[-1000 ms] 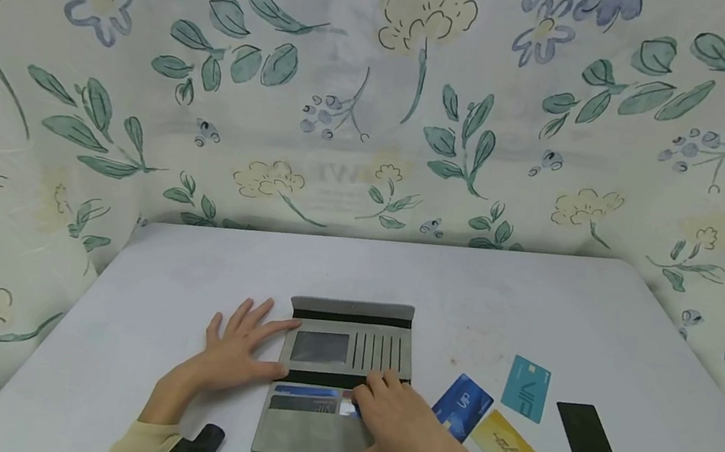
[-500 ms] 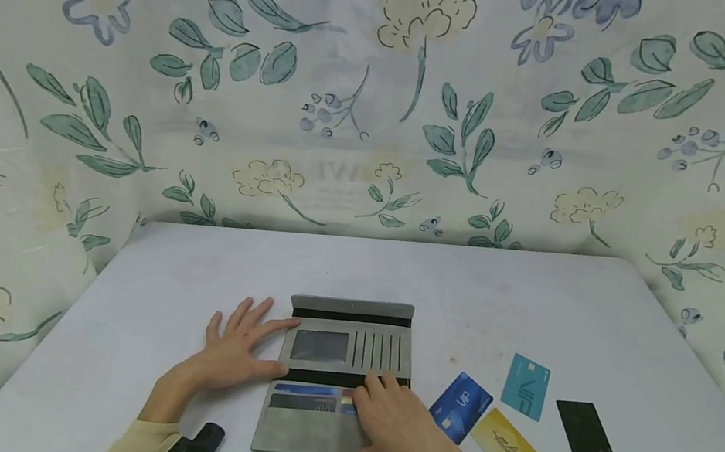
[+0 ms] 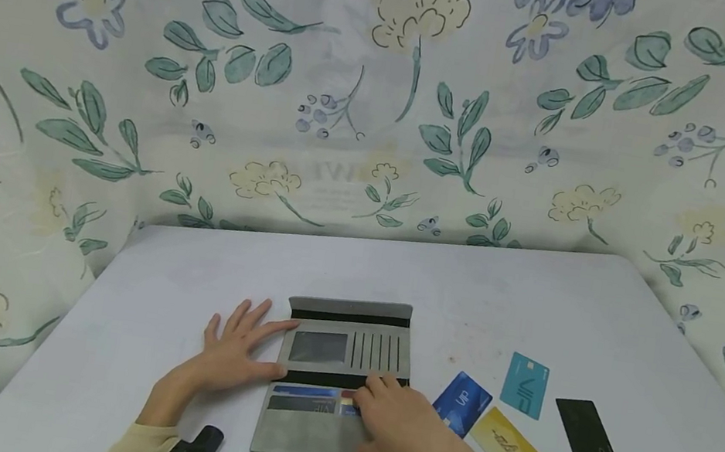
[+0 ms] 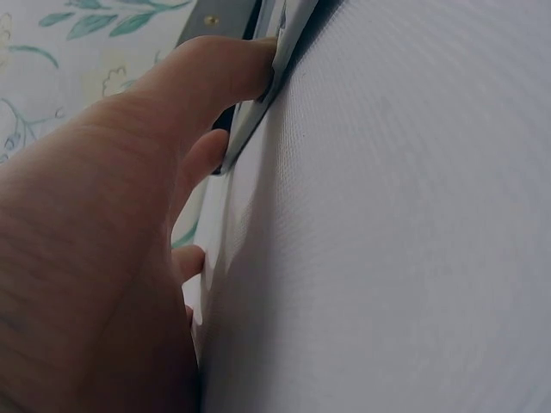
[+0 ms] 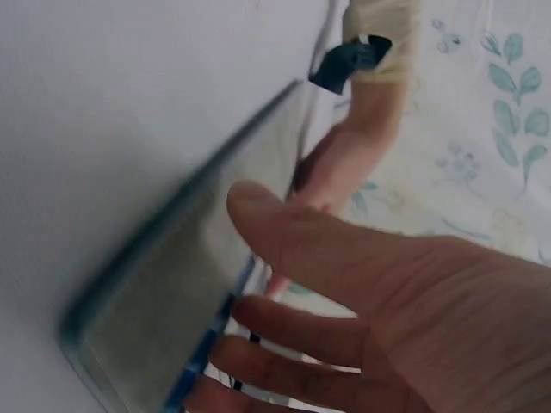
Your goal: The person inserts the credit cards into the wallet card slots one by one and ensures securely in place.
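A grey long wallet (image 3: 303,436) lies unfolded on the table, with a clear window and a row of card slots in its upper half. Blue and dark cards (image 3: 301,403) stick out of its lower left pocket. My left hand (image 3: 231,355) has its fingers spread, index fingertip and thumb resting on the wallet's left edge. My right hand (image 3: 406,428) lies over the lower right pocket, fingertips at a partly covered card (image 3: 348,407) with red and blue on it. In the right wrist view the thumb (image 5: 254,202) is straight over the lower flap, apart from the fingers.
To the right of the wallet lie a blue VIP card (image 3: 462,403), a teal VIP card (image 3: 524,385), a yellow card (image 3: 510,447) and a black card (image 3: 587,435). The white table (image 3: 188,262) meets a flowered cloth (image 3: 353,100) at the back and sides.
The card under my right fingers shows red and blue where a pale patch showed a second ago. My right hand has shifted slightly; the left keeps its place on the wallet.
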Demonstrator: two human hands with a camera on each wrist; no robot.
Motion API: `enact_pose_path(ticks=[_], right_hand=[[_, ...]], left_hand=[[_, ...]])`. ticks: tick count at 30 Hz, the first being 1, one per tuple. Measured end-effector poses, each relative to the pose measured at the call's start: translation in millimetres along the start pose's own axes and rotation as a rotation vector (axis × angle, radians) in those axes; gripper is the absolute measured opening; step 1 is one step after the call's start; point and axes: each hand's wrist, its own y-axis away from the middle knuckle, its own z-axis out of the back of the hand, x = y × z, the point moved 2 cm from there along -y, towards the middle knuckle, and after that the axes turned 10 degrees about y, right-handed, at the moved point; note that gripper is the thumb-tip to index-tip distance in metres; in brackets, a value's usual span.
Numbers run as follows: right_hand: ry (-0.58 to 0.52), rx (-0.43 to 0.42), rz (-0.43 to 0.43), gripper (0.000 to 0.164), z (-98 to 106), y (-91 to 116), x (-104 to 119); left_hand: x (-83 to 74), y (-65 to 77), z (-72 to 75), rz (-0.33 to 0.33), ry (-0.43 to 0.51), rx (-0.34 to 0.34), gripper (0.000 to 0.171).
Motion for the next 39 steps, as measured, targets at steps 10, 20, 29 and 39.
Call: enact_pose_path(ticks=[10,20,29,39], right_hand=[[-0.158,-0.076,-0.081,0.045,28.9,14.9,-48.8],[-0.347,-0.048,-0.247,0.052,45.6,32.1,-126.1],[-0.367,0.098,-0.31,0.066,23.0,48.9,-183.9],[-0.281,0.179,-0.41,0.07,-9.4,46.5,-204.8]], left_hand=[[-3.5,1.3,-0.1,0.002,0.001,0.0,0.072],[-4.5,1.6,1.3,-0.007,-0.019,-0.026,0.072],[-4.4,1.6,1.4,-0.018,-0.016,-0.051,0.07],[-4.3,1.0,1.9,0.0,-0.008,-0.06,0.07]])
